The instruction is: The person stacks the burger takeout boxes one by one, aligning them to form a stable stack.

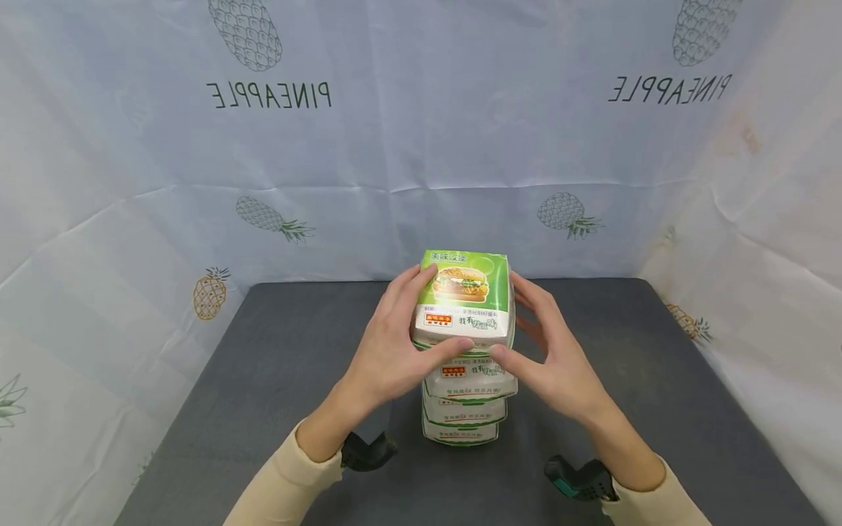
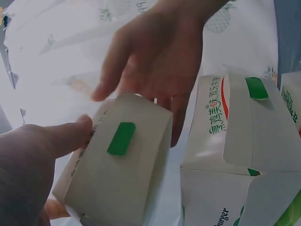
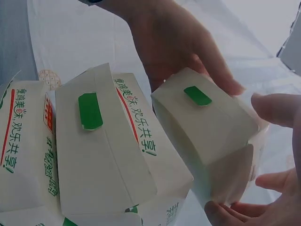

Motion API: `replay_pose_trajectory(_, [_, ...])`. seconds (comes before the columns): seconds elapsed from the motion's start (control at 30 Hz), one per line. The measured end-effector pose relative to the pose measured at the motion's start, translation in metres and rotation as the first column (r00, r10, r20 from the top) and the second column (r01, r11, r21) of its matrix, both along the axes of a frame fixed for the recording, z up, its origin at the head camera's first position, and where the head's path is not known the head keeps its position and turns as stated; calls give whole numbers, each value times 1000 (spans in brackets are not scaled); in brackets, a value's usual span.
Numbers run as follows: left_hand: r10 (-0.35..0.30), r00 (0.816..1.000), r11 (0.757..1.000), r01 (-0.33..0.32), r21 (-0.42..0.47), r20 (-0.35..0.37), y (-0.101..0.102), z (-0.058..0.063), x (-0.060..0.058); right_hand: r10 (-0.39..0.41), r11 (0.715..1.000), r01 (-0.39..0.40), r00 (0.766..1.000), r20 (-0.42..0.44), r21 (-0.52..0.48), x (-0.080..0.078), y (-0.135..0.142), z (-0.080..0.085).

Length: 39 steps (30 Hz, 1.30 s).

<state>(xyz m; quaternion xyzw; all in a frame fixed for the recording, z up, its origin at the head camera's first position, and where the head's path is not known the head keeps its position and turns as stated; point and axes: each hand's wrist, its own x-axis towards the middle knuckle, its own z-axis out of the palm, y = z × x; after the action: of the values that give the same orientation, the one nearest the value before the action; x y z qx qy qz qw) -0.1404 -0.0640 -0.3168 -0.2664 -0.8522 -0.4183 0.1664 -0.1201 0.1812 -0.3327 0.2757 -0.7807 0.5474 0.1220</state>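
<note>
A green and white burger box (image 1: 462, 285) with a burger picture on its lid is held at the top of a column of similar boxes. My left hand (image 1: 391, 347) grips its left side, thumb along the front edge. The right hand (image 1: 559, 358) holds the right side, with its thumb at the front corner. Both wrist views show the box's plain face with a green tab (image 2: 121, 139), and a gap between it and the burger box below (image 2: 214, 136). Three stacked boxes (image 1: 460, 413) show beneath the held one in the head view, slightly offset from each other.
The stack stands on a dark grey table (image 1: 296, 365). Behind and on both sides hangs a pale cloth (image 1: 421, 131) printed with pineapples. Black devices sit at the left wrist (image 1: 368, 453) and the right wrist (image 1: 582, 478).
</note>
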Motion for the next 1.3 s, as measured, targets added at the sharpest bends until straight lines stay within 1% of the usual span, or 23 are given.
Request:
replay_pose_trajectory(0.13, [-37, 999, 999, 37, 15, 23, -2, 1, 3, -23, 1000, 23, 1000, 0, -14, -3, 1, -1])
replay_pose_trajectory(0.23, [-74, 997, 996, 73, 46, 37, -5, 0, 5, -15, 999, 15, 1000, 22, -31, -5, 4, -1])
replay_pose_trajectory(0.4, [-136, 990, 986, 131, 101, 46, -9, -3, 6, 15, 998, -12, 999, 50, -60, -6, 8, 2])
replay_pose_trajectory(0.53, [-164, 985, 978, 154, 140, 58, -11, -5, 6, 28, 998, -24, 998, 50, -66, -6, 10, 3])
replay_pose_trajectory(0.67, [-174, 982, 974, 162, 158, 67, -10, -8, 6, 27, 998, -23, 998, 49, -66, -5, 11, 1])
replay_pose_trajectory(1.0, [-185, 982, 973, 176, 149, 47, -12, -17, 4, 42, 996, -37, 997, 67, -76, -5, 11, -10])
replay_pose_trajectory(1.3, [-173, 983, 977, 164, 136, 60, -13, -21, 4, 55, 995, -49, 996, 66, -82, -5, 12, -13])
